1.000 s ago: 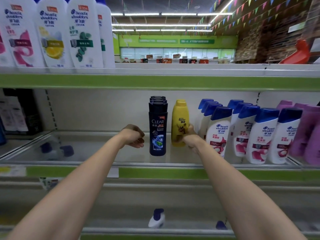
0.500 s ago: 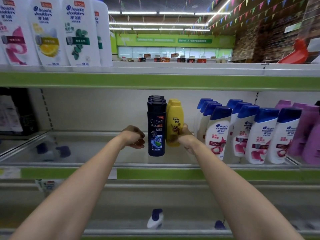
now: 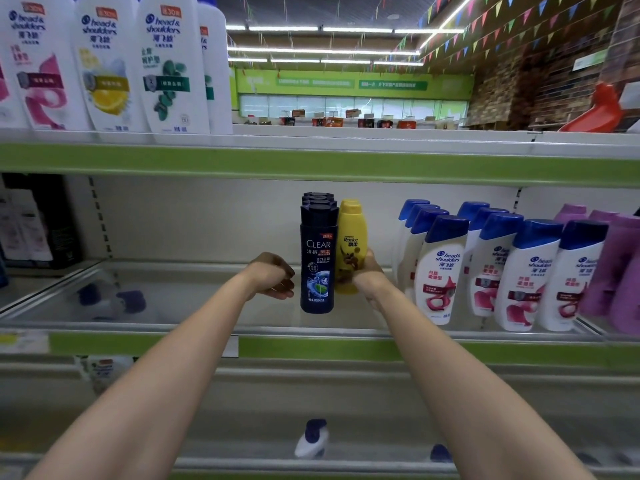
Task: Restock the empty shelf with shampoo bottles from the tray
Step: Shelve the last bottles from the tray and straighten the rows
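1. I am reaching both bare arms toward the middle shelf (image 3: 346,329), whose front edge is showing a green strip.
2. My right hand (image 3: 369,280) is gripping the yellow Rejoice bottle (image 3: 351,237) low on its body, with my fingers curled around its far side and mostly hidden from me.
3. The yellow Rejoice bottle is standing upright at about 12 o'clock in my view, touching or just beside the right side of the dark CLEAR bottle (image 3: 317,258).
4. The dark CLEAR bottle is standing at the front of a row of matching dark caps running back into the shelf.
5. My left hand (image 3: 272,275) is hovering just left of the dark CLEAR bottle, its fingers loosely curled and holding nothing; I cannot tell whether it is touching the bottle.
6. At 3 o'clock, white Head & Shoulders bottles (image 3: 440,271) with blue caps are lining up in rows, with purple bottles (image 3: 613,258) beyond them.
7. At 10 o'clock, large white bottles (image 3: 104,64) are standing on the top shelf (image 3: 381,140).
8. At 6 o'clock, on the lower shelf, a small white bottle (image 3: 311,439) with a blue cap is showing, blurred.
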### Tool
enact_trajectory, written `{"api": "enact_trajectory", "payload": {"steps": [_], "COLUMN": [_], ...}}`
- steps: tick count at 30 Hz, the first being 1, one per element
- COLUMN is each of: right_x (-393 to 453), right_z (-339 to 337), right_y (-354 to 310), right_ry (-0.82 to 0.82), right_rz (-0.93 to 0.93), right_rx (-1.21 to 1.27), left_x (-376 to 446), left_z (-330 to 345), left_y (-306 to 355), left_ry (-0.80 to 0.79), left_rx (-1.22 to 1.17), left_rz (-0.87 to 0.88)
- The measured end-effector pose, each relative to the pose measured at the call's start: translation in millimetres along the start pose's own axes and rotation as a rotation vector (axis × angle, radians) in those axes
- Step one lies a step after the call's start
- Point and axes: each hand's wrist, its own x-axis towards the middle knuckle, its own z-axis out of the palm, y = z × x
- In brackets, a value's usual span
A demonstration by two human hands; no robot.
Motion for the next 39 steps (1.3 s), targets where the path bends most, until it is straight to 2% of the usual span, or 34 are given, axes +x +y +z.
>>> {"api": "enact_trajectory", "payload": {"steps": [6,10,15,19,22,26,32,35,39], "right_x": [12,-18,-69,-118,-149,-169,-164,-155,-143], "right_z": [-3,-10,-28,-52,-72,-96,-125,-131,-131], "right_y": [4,-13,-27,-31,-26,-9,7,4,-2], "right_ry": [0.006,0.021,0.067,0.04,0.052,0.137,0.219,0.184,0.08], "right_rz": [0.041,0.047,-0.121,-0.236,-0.285,-0.303,-0.166,-0.116,-0.088], "right_rx": [-0.065,-0.172,-0.355,-0.371,-0.353,-0.303,-0.242,-0.168,0.149], "left_x": [-8,-21,-48,-76,-97,-123,-121,-110,-98], "left_z": [-2,-2,16,44,70,107,132,133,143], "left_y": [4,7,10,16,18,23,40,54,72], "left_ry": [0.002,0.049,0.208,0.396,0.455,0.343,0.204,0.145,0.069], "left_rx": [0.029,0.054,0.095,0.078,0.024,-0.045,-0.032,0.031,0.066], "left_rz": [-0.003,0.01,0.034,0.072,0.116,0.166,0.208,0.23,0.286]}}
